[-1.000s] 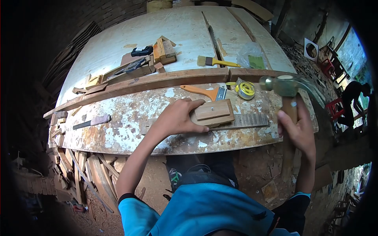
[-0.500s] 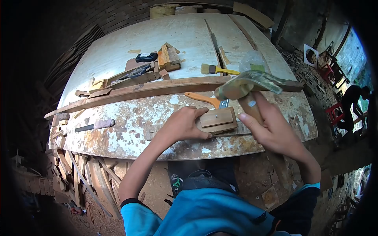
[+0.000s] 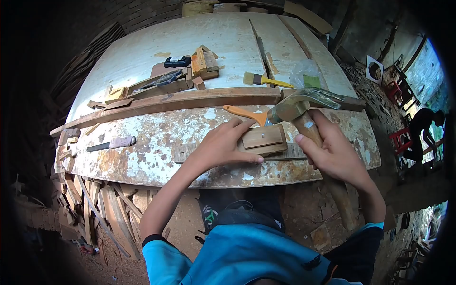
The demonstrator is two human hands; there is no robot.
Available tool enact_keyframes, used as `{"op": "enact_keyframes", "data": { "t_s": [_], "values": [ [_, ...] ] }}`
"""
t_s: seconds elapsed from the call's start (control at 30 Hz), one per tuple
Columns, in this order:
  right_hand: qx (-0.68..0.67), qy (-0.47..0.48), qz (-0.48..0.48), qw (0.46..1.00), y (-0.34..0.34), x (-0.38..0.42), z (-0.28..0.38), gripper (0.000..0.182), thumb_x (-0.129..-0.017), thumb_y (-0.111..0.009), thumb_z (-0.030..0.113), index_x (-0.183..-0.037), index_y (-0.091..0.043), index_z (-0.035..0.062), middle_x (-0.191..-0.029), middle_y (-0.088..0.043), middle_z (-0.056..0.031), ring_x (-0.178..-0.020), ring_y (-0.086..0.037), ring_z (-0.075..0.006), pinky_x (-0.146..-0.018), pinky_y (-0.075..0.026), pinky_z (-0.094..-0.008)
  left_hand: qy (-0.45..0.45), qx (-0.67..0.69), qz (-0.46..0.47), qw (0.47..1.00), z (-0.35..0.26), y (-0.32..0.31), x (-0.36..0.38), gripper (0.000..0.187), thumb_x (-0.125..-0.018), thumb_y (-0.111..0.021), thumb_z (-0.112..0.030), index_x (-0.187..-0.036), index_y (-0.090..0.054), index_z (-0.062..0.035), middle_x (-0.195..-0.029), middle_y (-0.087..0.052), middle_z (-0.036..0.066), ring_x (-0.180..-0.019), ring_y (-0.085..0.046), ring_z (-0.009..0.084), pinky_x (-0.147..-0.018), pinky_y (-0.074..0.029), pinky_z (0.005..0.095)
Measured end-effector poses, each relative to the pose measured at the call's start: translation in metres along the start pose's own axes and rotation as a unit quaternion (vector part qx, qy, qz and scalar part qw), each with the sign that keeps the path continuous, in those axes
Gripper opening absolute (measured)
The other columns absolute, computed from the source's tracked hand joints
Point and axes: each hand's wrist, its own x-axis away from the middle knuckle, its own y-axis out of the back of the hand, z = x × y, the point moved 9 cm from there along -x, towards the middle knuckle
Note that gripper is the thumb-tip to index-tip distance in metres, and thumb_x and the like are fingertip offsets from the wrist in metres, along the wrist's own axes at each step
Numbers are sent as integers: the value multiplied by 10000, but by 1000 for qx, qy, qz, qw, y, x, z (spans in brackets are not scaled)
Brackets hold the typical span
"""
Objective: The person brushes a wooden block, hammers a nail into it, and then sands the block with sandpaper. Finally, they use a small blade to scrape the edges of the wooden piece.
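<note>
My left hand presses flat on the left end of a small stacked wooden block that lies on a long wooden strip near the bench's front edge. My right hand grips the wooden handle of a claw hammer. The hammer's metal head hangs just above the block's far right corner. Whether the head touches the wood I cannot tell.
The worn, paint-flaked bench carries an orange-handled brush, a yellow-handled brush, a long wooden batten, wood offcuts, a black tool and a plastic bag. Scrap wood lies on the floor left. Another person bends at far right.
The hammer swung from raised at the right down and left over the block, and now sits a little lower than half a second ago. My left hand stayed on the block.
</note>
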Motion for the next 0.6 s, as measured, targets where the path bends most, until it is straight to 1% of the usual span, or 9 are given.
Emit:
{"op": "enact_keyframes", "data": {
  "t_s": [0.03,0.07,0.13,0.23,0.37,0.4,0.47,0.53,0.6],
  "values": [
    [10,-8,13,1000,-6,0,-4,486,-904,-558,216,-1288,-398,-34,-795,-565,-98,-575,-505,-119,-514,-420,-269,0,26,-16,1000,-2,2,1,662,-632,-777,-474,-1059,-612,4,-903,-623,157,-921,-612,319,-812,-483,397],
    [27,-30,39,998,-12,0,-8,487,-905,-558,228,-1283,-404,-39,-792,-564,-107,-589,-509,-130,-528,-420,-281,-1,52,-32,998,-3,5,1,623,-643,-778,-466,-1019,-619,5,-905,-621,144,-924,-608,310,-808,-481,391],
    [70,-70,90,991,-22,1,-16,473,-909,-549,262,-1245,-432,-51,-765,-557,-135,-635,-517,-160,-577,-416,-315,10,41,-19,999,6,0,0,562,-670,-768,-440,-973,-620,10,-942,-613,153,-913,-601,316,-792,-479,389],
    [58,-103,111,987,-21,2,-6,383,-908,-513,241,-1146,-459,-54,-956,-586,-303,-935,-576,-444,-810,-427,-471,-2,64,-28,998,13,-3,-3,513,-670,-777,-403,-922,-628,18,-931,-612,163,-890,-602,318,-773,-480,386],
    [16,-21,12,1000,-5,-3,7,370,-911,-503,216,-1147,-456,-65,-909,-595,-290,-905,-581,-453,-795,-429,-479,-9,92,-53,994,13,-1,-4,468,-642,-799,-353,-856,-637,30,-866,-617,167,-843,-612,314,-754,-482,382],
    [27,-8,-6,1000,-7,-4,5,370,-911,-501,210,-1151,-455,-68,-899,-597,-286,-896,-583,-452,-790,-431,-478,-15,94,-62,993,12,0,-4,444,-632,-809,-321,-842,-636,30,-852,-622,155,-822,-615,291,-738,-480,363],
    [52,-32,26,998,-14,-7,-1,373,-912,-500,203,-1163,-451,-70,-894,-601,-280,-893,-585,-452,-789,-433,-475,-29,97,-81,991,10,2,-3,401,-614,-828,-257,-814,-633,30,-825,-632,131,-778,-621,244,-707,-477,327],
    [82,-108,127,982,-25,-6,-12,382,-912,-499,199,-1179,-446,-69,-904,-604,-277,-905,-582,-453,-798,-435,-471,-28,93,-81,992,12,1,-2,403,-609,-832,-252,-814,-634,32,-828,-634,129,-792,-624,241,-714,-479,322],
    [43,-56,66,995,-11,-8,0,369,-913,-501,203,-1157,-454,-69,-894,-599,-290,-896,-583,-459,-789,-441,-471,-30,97,-83,991,12,2,-5,404,-605,-836,-249,-813,-636,34,-832,-636,127,-803,-626,239,-719,-479,319]
  ]
}}
